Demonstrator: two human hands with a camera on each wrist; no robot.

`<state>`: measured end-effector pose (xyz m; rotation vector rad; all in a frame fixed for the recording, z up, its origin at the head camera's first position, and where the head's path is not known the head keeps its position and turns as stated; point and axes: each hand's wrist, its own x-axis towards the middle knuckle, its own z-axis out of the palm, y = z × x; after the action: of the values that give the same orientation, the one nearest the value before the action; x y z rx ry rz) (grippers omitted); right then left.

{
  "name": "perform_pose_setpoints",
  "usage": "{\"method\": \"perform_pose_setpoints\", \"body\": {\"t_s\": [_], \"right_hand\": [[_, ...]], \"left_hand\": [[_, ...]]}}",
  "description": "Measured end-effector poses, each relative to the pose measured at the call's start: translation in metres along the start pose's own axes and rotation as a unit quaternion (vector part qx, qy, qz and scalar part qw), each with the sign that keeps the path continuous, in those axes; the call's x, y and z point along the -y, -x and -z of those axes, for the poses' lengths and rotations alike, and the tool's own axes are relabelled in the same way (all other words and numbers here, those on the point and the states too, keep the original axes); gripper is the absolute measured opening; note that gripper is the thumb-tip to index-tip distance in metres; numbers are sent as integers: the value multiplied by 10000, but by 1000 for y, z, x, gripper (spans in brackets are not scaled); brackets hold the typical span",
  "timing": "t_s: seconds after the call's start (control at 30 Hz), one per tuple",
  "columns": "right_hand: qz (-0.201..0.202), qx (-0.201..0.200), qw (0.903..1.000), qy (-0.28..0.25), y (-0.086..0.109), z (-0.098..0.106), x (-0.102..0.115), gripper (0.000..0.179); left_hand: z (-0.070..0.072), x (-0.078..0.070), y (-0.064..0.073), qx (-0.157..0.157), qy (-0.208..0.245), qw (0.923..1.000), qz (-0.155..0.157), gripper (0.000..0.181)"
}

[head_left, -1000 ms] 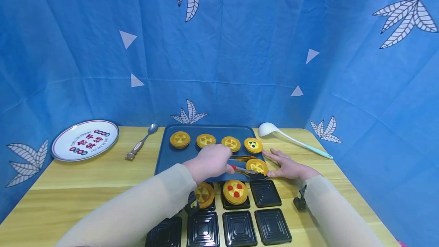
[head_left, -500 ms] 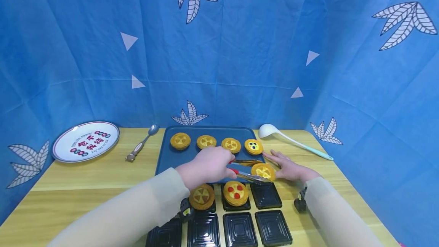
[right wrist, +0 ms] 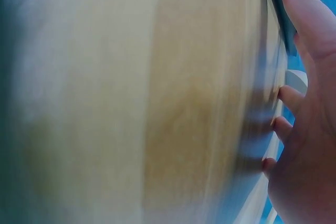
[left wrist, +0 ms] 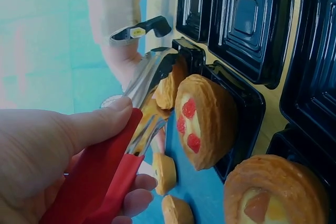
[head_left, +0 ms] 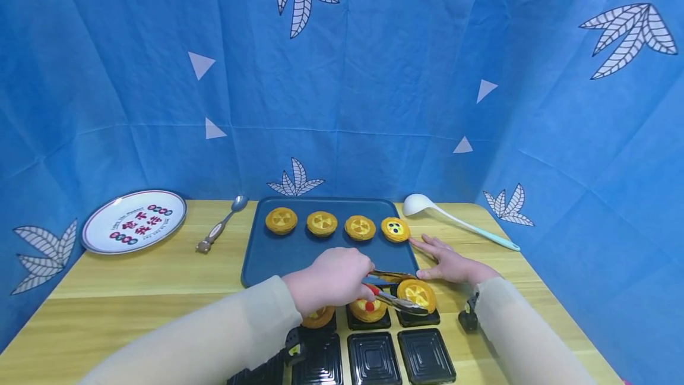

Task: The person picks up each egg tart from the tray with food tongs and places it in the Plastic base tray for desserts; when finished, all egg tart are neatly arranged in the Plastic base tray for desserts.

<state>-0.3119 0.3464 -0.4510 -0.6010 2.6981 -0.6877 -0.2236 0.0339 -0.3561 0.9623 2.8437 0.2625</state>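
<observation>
My left hand [head_left: 336, 279] grips red-handled metal tongs [left wrist: 100, 182], thumb along one handle. Between the tongs' tips is an egg tart [head_left: 418, 293] with a yellow, cross-patterned top, directly over the right black square holder of the upper row. Beside it, a tart with red toppings [left wrist: 205, 124] sits in its own black holder, partly covered by the tongs in the head view. A browner tart [left wrist: 275, 198] lies in the holder to its left. My right hand [head_left: 451, 261] rests with fingers spread at the right edge of the blue baking tray [head_left: 299, 257].
Along the tray's far side are several tarts, one a blueberry-dotted tart [head_left: 395, 229]. A row of black holders [head_left: 374, 358] lies nearest me. A plate [head_left: 114, 212] and spoon [head_left: 218, 227] stand left; a white ladle [head_left: 454, 217] lies right. Blue cloth hangs behind.
My left hand has brought the tongs and the tart off the blue tray, toward me and slightly right, to above a black holder. The right hand stays by the tray's edge.
</observation>
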Motion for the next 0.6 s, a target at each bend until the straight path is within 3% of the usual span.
{"method": "perform_pose_setpoints", "body": {"t_s": [0.2,0.33,0.47,0.6], "right_hand": [[25,31,10000,-19,2,1,1,88],[18,36,10000,-53,3,0,3,88],[9,5,10000,5,2,-1,3,88],[34,-28,9999,92,3,0,3,88]], "left_hand": [[4,2,2,22,216,9998,50,54],[14,14,9,-248,181,9995,20,70],[29,43,22,-567,94,9982,187,77],[44,88,34,-724,204,9941,779,76]]}}
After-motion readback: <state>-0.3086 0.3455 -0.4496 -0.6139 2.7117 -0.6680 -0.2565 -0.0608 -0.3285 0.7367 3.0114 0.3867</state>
